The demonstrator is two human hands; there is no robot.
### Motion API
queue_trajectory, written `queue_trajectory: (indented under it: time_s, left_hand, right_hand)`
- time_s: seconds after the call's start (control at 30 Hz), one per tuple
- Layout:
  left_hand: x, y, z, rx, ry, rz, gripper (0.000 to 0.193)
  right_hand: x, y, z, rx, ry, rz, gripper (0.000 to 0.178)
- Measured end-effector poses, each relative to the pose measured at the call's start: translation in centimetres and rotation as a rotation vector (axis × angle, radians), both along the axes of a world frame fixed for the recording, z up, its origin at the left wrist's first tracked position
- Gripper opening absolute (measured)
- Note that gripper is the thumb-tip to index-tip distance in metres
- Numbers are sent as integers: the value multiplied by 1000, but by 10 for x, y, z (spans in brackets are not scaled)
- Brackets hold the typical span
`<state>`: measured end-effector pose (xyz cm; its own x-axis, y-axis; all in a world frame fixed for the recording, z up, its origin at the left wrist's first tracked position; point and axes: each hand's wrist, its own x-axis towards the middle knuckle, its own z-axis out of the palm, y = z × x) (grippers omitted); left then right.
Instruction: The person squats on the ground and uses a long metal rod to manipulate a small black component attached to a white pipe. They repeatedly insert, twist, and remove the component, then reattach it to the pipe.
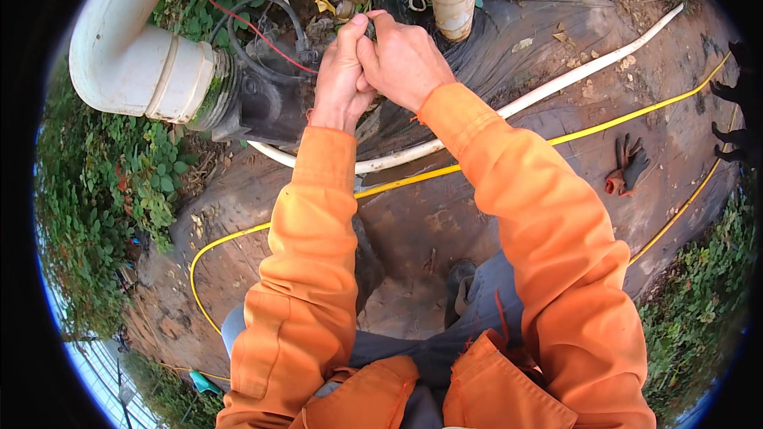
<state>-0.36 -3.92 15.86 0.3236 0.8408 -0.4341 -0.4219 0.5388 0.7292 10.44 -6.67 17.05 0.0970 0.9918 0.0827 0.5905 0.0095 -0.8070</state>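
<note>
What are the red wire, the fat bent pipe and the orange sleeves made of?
Red wire: likely plastic-coated, as it looks smooth, evenly red; its inside doesn't show.
Bent pipe: probably hard plastic, off-white and slightly shiny, with smooth joint collars.
Orange sleeves: seemingly cloth, dull rather than shiny, with soft folds and stitched seams.

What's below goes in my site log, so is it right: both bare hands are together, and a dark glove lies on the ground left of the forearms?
Not quite: the head view shows the dark glove on the ground right of the forearms, not left.
</note>
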Motion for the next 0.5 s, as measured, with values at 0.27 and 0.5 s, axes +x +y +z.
queue_trajectory:
  time_s: [0.27, 0.5]
  left_hand:
    - [-1, 6, 3, -55, 62, -23, 39]
    - [7, -16, 8, 24, -49, 33, 65]
  right_hand:
    - [-3, 1, 1, -17, 55, -54, 44]
    - [26, 4, 8, -180, 156, 102, 41]
